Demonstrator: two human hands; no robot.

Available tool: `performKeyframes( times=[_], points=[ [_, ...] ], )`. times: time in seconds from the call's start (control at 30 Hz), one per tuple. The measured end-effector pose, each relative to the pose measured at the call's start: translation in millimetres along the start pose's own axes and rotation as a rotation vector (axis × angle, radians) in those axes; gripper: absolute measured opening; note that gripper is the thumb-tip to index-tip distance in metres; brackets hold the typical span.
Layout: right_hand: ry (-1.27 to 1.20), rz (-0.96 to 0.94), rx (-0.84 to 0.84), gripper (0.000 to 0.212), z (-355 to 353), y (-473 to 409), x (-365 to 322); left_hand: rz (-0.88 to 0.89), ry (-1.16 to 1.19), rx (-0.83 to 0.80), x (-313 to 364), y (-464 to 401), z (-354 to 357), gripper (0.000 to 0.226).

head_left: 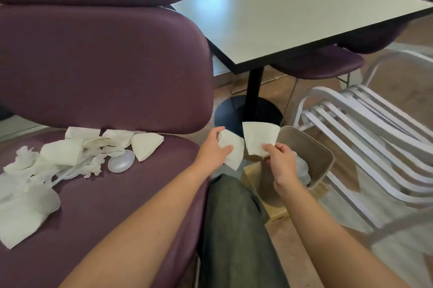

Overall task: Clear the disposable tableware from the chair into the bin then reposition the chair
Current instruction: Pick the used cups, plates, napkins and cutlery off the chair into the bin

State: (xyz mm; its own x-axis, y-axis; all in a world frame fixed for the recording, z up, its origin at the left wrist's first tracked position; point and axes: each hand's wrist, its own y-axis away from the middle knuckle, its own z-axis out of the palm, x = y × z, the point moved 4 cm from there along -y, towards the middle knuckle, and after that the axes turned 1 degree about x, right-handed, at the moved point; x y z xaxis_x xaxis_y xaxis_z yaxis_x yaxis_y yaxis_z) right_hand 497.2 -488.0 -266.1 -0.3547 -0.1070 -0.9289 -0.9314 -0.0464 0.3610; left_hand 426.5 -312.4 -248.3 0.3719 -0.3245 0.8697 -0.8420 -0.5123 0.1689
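Note:
A purple padded chair (117, 205) fills the left half of the view. On its seat lies a heap of white disposable tableware (70, 159): flattened paper cups, clear lids and plastic cutlery. My left hand (212, 149) grips a flattened white paper cup (233, 150) just off the seat's right edge. My right hand (281, 162) holds another white paper cup (259, 139) by its lower end. Both cups hover above the near rim of a beige bin (324, 159) on the floor, which has pale rubbish inside.
A white square table (304, 18) on a black pedestal base (248, 114) stands behind the bin. A white slatted chair (365, 137) is at the right, close to the bin. More purple seats sit beyond the table. My trouser leg (234, 229) is between chair and bin.

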Motion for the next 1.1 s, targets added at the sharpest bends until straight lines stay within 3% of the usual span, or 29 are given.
performKeyframes(
  times=[0.2, 0.4, 0.63, 0.83, 0.97, 1.1],
  points=[
    [0.151, -0.015, 0.211, 0.028, -57, -38, 7, -0.1, 0.052, 0.007, 11, -22, 62, 0.042],
    [0.407, 0.007, 0.174, 0.04, -78, -73, 26, -0.183, 0.097, -0.07, 11, -44, 103, 0.042],
    [0.16, 0.036, 0.035, 0.043, -66, -74, 25, -0.171, 0.115, -0.213, 11, -52, 141, 0.042],
    [0.093, -0.021, 0.146, 0.033, -81, -85, 14, -0.166, 0.142, -0.268, 13, -53, 154, 0.044],
    [0.253, -0.18, 0.291, 0.03, -92, -88, 5, -0.159, 0.129, -0.239, 9, -56, 151, 0.044],
    [0.554, -0.171, 0.136, 0.041, -78, -89, 21, -0.114, 0.088, -0.2, 5, -54, 137, 0.039]
  ],
)
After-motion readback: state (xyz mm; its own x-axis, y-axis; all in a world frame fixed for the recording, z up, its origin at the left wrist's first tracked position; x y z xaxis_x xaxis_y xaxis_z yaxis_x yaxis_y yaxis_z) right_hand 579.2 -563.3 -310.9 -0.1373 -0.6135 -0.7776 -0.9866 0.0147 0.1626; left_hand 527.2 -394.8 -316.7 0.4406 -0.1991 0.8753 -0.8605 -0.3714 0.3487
